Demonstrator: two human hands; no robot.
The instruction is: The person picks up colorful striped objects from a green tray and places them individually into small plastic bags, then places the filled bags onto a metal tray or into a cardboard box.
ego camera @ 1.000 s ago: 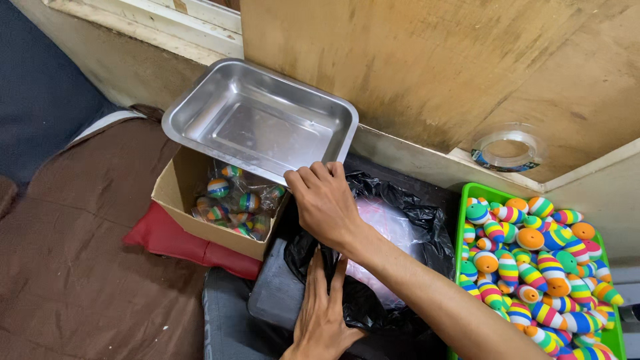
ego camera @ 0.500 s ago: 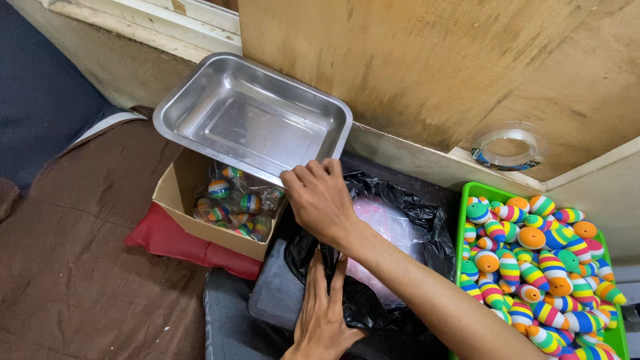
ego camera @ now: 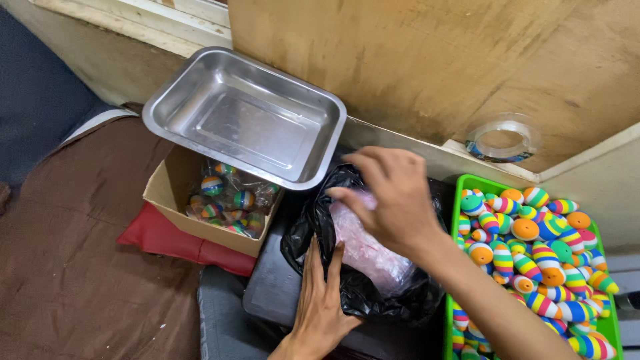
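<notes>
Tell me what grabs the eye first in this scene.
The green crate at the right, heaped with rainbow-striped egg-shaped toys, stands out most. In the middle, the right hand reaches over a pinkish clear bag inside a black plastic bag, which the left hand steadies. Up left, a shiny steel tray rests over a cardboard box.

Brown cloth-covered floor (ego camera: 73, 267), bearing: red cushion (ego camera: 175, 241) at 9 o'clock under cardboard box (ego camera: 175, 200); dark grey case (ego camera: 280, 293) at 6 o'clock under black plastic bag (ego camera: 320, 233); green tray (ego camera: 603, 320) at 4 o'clock, filled with striped floats.
</notes>
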